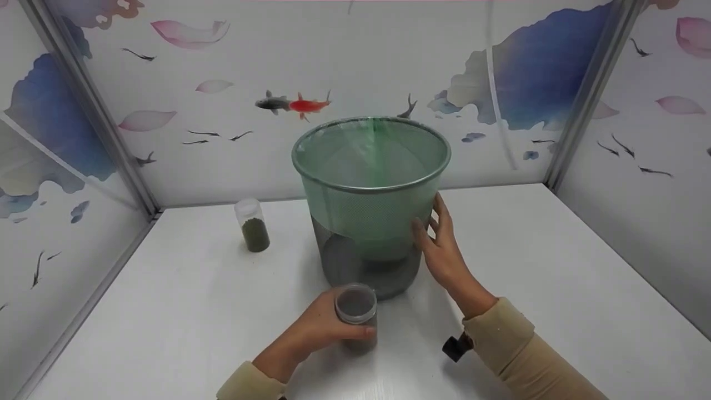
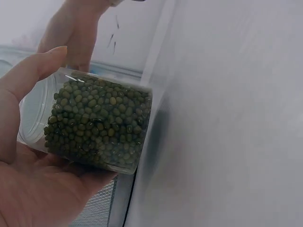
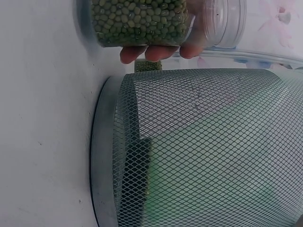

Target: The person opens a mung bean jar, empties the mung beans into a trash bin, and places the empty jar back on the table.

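My left hand (image 1: 318, 326) grips a clear plastic jar (image 1: 355, 319) of green mung beans (image 2: 97, 123), its thumb across the near side and its fingers round the far side. The jar stands upright, close in front of a metal mesh wastebasket (image 1: 330, 261) lined with a thin green bag (image 1: 361, 214). Against the basket's right side rests my right hand (image 1: 441, 253), thumb toward me and fingers reaching round behind, only lightly bent. In the right wrist view, the mesh wall (image 3: 203, 142) fills the lower right, and left fingertips (image 3: 154, 53) show under the jar.
A second clear jar (image 1: 254, 228), partly filled with green beans, stands at the back left of the white table (image 1: 183, 311). Printed panels (image 1: 355, 61) enclose the back and both sides. A small black device (image 1: 458, 348) hangs at the right cuff.
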`<action>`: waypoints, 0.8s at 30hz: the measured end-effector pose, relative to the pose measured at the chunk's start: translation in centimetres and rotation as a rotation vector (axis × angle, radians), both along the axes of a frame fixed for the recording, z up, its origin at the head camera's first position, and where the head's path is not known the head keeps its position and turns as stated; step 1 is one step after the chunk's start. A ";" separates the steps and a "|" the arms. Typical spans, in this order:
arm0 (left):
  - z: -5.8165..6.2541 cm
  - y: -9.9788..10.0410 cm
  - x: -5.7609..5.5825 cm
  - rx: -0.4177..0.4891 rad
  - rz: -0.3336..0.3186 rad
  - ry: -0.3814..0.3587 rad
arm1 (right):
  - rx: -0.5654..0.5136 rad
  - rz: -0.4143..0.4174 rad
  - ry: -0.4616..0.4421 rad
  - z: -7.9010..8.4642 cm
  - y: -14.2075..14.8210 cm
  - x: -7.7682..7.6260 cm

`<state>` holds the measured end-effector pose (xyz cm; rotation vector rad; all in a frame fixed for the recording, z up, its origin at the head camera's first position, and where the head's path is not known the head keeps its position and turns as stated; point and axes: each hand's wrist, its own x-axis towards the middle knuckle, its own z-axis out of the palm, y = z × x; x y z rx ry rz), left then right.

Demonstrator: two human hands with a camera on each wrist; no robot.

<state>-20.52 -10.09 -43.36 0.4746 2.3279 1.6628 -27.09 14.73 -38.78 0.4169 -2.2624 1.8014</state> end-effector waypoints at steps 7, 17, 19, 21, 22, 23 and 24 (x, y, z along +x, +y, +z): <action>-0.8 1.3 0.4 0.007 0.020 -0.001 | 0.003 0.000 0.004 0.0 0.1 0.0; -1.1 1.5 0.4 -0.011 0.003 -0.072 | 0.009 0.004 -0.030 0.1 0.2 0.0; -1.1 1.6 0.3 -0.021 0.007 -0.066 | 0.004 0.005 -0.030 0.1 0.3 0.0; -1.2 1.6 0.3 -0.023 0.007 -0.055 | -0.002 0.006 -0.031 0.0 0.3 0.0; -1.2 1.6 0.3 -0.023 0.007 -0.049 | -0.006 0.008 -0.031 0.0 0.2 0.0; -1.3 1.5 0.3 -0.022 0.008 -0.044 | -0.010 0.008 -0.032 0.0 0.2 0.0; -1.3 1.5 0.3 -0.022 0.009 -0.041 | -0.014 0.011 -0.035 0.0 0.2 0.0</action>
